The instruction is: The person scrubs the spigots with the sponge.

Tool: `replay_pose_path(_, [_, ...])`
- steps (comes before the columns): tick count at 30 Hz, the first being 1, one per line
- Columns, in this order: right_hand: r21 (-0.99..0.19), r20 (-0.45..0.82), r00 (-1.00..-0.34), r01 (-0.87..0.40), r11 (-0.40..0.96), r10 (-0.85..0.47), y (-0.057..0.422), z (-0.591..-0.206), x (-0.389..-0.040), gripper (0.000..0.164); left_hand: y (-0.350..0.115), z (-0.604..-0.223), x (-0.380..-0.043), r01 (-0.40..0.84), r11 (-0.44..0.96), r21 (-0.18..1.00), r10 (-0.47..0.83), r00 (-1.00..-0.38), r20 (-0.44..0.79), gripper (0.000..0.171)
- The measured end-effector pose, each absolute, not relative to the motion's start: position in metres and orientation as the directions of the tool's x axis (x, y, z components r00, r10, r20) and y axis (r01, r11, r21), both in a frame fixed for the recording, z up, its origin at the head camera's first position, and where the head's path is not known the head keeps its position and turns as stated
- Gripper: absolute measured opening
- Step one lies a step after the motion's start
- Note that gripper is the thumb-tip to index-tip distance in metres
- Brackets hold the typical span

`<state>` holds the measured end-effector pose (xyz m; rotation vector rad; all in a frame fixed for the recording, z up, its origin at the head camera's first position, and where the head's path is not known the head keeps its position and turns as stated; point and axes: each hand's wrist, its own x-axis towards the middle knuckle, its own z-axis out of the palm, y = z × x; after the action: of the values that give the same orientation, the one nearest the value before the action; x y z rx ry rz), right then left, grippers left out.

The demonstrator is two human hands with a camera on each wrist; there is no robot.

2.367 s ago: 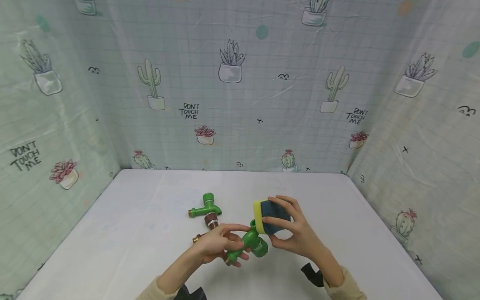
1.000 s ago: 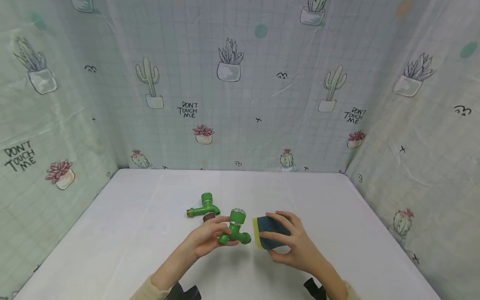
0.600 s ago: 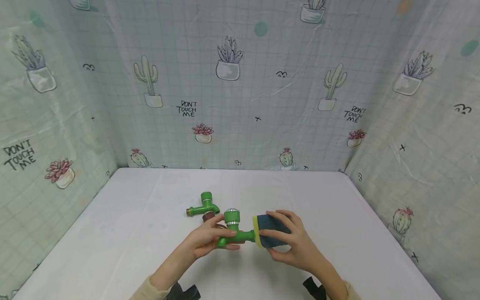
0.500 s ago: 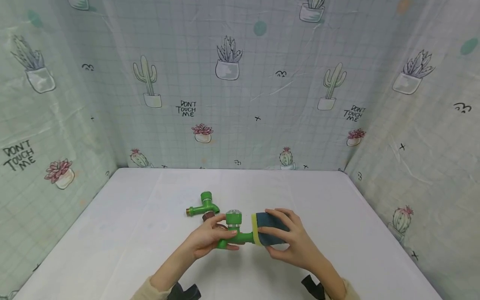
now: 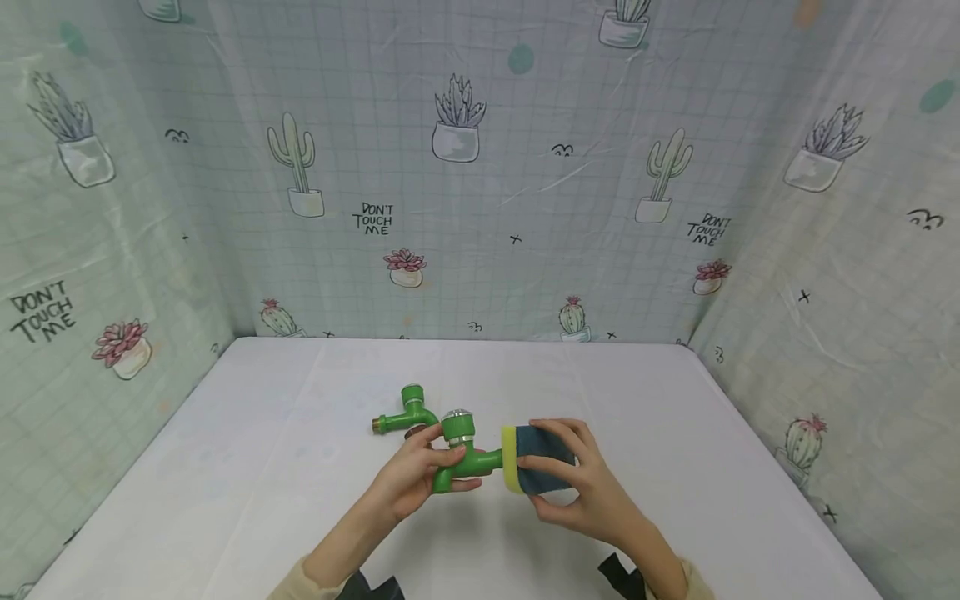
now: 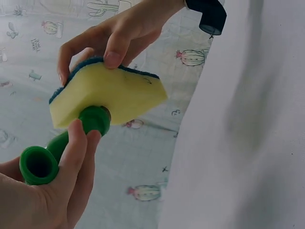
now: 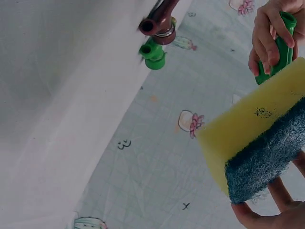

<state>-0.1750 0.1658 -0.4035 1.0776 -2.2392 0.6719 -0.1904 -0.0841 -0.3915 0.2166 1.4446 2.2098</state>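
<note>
My left hand [image 5: 408,475] grips a green water tap [image 5: 468,462] by its body, thumb in front. The tap's ribbed knob points up and its spout hangs down at the left. Between the thumb and fingers of my right hand [image 5: 596,487] is a sponge [image 5: 546,460], yellow foam with a dark blue scouring layer. In the left wrist view, the tap's inlet end [image 6: 94,119] presses against the yellow face of the sponge [image 6: 109,90]. Dark specks mark the foam [image 7: 262,113] in the right wrist view. Both things are held above the white table [image 5: 300,467].
Another green tap [image 5: 405,419] lies on the table behind my left hand. Beside it is a brown tap [image 7: 164,28], mostly hidden in the head view. A cactus-print cloth [image 5: 517,183] walls the back and sides.
The left hand has turned the tap from spout-near-sponge to knob up, inlet end toward the sponge. That end now meets the foam. The right hand has lowered slightly, still holding the sponge.
</note>
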Motion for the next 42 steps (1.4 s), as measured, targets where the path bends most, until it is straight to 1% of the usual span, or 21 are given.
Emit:
replay_pose_path(3, [-0.203, 0.692, -0.486, -0.841, 0.502, -0.534, 0.169, -0.407, -0.173, 0.037, -0.085, -0.393, -0.192, -0.374, -0.375, 0.848, 0.494, -0.855, -0.159, 0.061])
replay_pose_path(5, [-0.189, 0.705, -0.460, -0.855, 0.483, -0.540, 0.171, -0.408, -0.171, 0.036, -0.086, -0.393, -0.192, -0.402, -0.402, 0.823, 0.505, -0.847, -0.168, 0.060])
replay_pose_path(10, [-0.158, 0.734, -0.430, -0.861, 0.484, -0.525, 0.178, -0.400, -0.168, 0.031, -0.087, -0.391, -0.193, -0.395, -0.418, 0.818, 0.511, -0.847, -0.148, 0.057])
replay_pose_path(14, [-0.152, 0.775, -0.409, -0.860, 0.487, -0.481, 0.176, -0.390, -0.173, 0.032, -0.084, -0.389, -0.191, -0.390, -0.399, 0.830, 0.538, -0.832, -0.133, 0.058])
replay_pose_path(18, [-0.132, 0.794, -0.376, -0.874, 0.468, -0.477, 0.170, -0.390, -0.178, 0.032, -0.082, -0.387, -0.189, -0.420, -0.416, 0.807, 0.557, -0.819, -0.139, 0.059])
replay_pose_path(23, [-0.102, 0.812, -0.335, -0.887, 0.450, -0.478, 0.172, -0.401, -0.179, 0.029, -0.084, -0.387, -0.187, -0.476, -0.465, 0.746, 0.567, -0.808, -0.163, 0.057])
replay_pose_path(26, [-0.093, 0.799, -0.342, -0.883, 0.461, -0.494, 0.177, -0.406, -0.179, 0.029, -0.085, -0.388, -0.188, -0.484, -0.479, 0.732, 0.565, -0.808, -0.165, 0.057])
replay_pose_path(29, [-0.108, 0.784, -0.374, -0.868, 0.485, -0.496, 0.182, -0.410, -0.181, 0.030, -0.087, -0.389, -0.188, -0.477, -0.482, 0.735, 0.565, -0.810, -0.155, 0.056])
replay_pose_path(32, [-0.155, 0.791, -0.409, -0.854, 0.496, -0.456, 0.186, -0.412, -0.182, 0.032, -0.088, -0.391, -0.190, -0.465, -0.466, 0.753, 0.577, -0.804, -0.139, 0.056])
replay_pose_path(35, [-0.225, 0.800, -0.434, -0.857, 0.464, -0.414, 0.186, -0.411, -0.184, 0.034, -0.089, -0.392, -0.192, -0.450, -0.417, 0.790, 0.593, -0.793, -0.138, 0.054])
replay_pose_path(38, [-0.272, 0.809, -0.437, -0.871, 0.410, -0.394, 0.182, -0.409, -0.184, 0.035, -0.088, -0.395, -0.194, -0.412, -0.344, 0.844, 0.596, -0.790, -0.143, 0.057])
replay_pose_path(40, [-0.282, 0.815, -0.429, -0.881, 0.380, -0.389, 0.178, -0.407, -0.183, 0.034, -0.086, -0.397, -0.194, -0.357, -0.292, 0.887, 0.578, -0.805, -0.134, 0.059])
replay_pose_path(42, [-0.276, 0.822, -0.418, -0.887, 0.371, -0.388, 0.175, -0.406, -0.183, 0.034, -0.084, -0.399, -0.193, -0.285, -0.236, 0.929, 0.539, -0.834, -0.119, 0.062])
